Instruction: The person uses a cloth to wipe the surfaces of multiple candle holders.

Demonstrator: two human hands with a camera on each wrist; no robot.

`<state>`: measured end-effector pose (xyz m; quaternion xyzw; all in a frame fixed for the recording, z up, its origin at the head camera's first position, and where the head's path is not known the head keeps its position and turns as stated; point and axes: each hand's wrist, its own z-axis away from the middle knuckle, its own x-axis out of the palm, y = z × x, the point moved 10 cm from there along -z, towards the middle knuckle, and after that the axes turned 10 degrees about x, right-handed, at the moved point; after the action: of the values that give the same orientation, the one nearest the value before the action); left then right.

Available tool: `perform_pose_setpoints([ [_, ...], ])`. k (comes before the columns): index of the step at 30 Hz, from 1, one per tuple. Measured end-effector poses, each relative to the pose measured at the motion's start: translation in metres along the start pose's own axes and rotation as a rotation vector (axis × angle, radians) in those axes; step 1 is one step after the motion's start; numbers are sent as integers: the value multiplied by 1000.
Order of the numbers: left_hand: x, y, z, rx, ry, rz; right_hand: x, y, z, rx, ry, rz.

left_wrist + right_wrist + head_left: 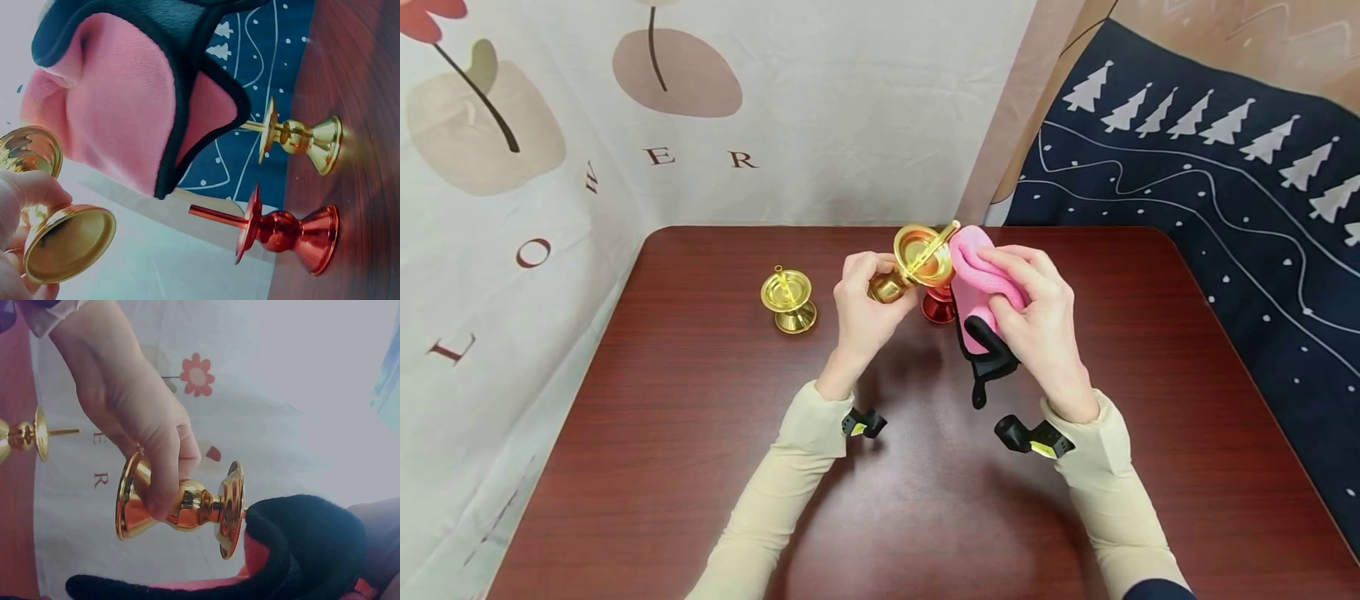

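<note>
A gold candlestick (922,255), tilted toward the right, is held by its foot and stem in my left hand (869,292). In the right wrist view the thumb lies along the candlestick (187,506). My right hand (1037,304) pinches a folded pink cloth with black trim (973,283). The cloth is right beside the candlestick's dish and spike; whether they touch I cannot tell. Behind them a red candlestick (281,231) stands upright on the table, partly hidden in the head view. Another gold candlestick (303,137) stands near it, visible in the left wrist view.
On the left of the dark red-brown table (700,467) stands one more gold candlestick (788,300). A pale printed curtain (850,108) hangs behind the table's back edge, and a navy cloth with white trees (1187,192) hangs on the right.
</note>
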<state>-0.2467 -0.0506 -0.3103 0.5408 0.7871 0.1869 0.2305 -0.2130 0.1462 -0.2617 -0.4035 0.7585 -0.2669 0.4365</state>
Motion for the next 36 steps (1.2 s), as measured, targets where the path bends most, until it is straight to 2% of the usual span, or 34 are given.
perform_pose_setpoints([
  [5,5,-3,0,-49,-24,63,6,-6,-6,-65,-35,74],
  [10,7,-4,0,-69,-41,62,12,-6,-12,-104,-64,121],
  [17,8,-7,0,-72,-49,49,10,-7,-14,-158,-63,91],
  [22,7,-6,-1,-60,-38,52,13,-10,-14,-229,-101,83],
  [28,8,-6,-2,-53,-41,43,14,-9,-15,-259,-129,90],
  [33,10,-6,0,-53,-53,43,14,-12,-17,-324,-105,175],
  [36,11,-6,1,-48,-51,42,19,-15,-16,-367,-122,240],
])
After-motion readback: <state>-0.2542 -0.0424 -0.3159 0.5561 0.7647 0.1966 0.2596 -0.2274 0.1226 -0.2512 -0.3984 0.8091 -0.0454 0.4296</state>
